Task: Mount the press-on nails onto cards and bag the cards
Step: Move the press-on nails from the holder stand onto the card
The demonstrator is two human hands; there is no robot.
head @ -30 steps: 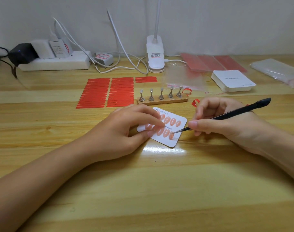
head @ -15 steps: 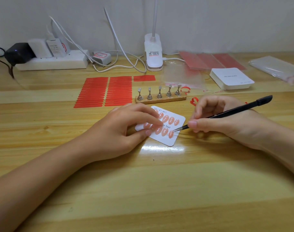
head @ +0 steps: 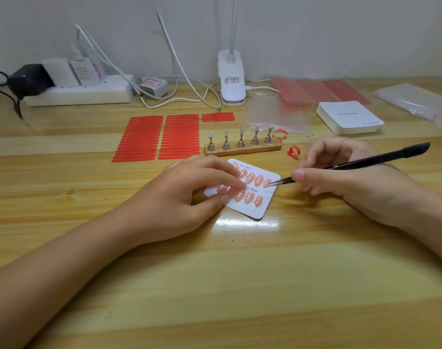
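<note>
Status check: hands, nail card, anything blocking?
Left hand pins card. Right hand grips tweezers, tip at top-row end nail. Nothing blocking.

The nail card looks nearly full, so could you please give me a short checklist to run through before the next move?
1. Card held steady: ok, the left hand rests on its left part, fingers lying across some nails.
2. Tweezers under control: ok, the right hand pinches them, tip at the rightmost nail of the upper row.
3. That nail pressed flat: cannot tell.
4. Both rows filled: cannot tell, fingers hide part of them.
5. Nail stand emptied: ok, no nails show on its five holders.
6. Bag ready: ok, a clear one lies behind the stand.
</note>
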